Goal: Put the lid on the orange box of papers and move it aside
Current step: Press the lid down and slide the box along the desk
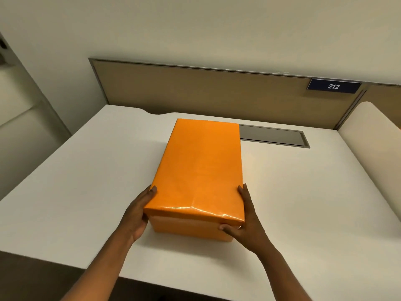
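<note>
The orange box (191, 230) stands in the middle of the white desk (76, 187), long side running away from me. Its glossy orange lid (204, 164) sits on top and covers it fully, so the papers inside are hidden. My left hand (138, 211) presses against the box's near left side, thumb on the lid's edge. My right hand (245, 220) clasps the near right corner, thumb under the lid's front rim and fingers along the right side.
A grey cable hatch (273, 135) is set into the desk behind the box on the right. A tan partition (195, 92) with a blue "212" sign (334, 86) backs the desk. A second white desk (373, 135) adjoins on the right.
</note>
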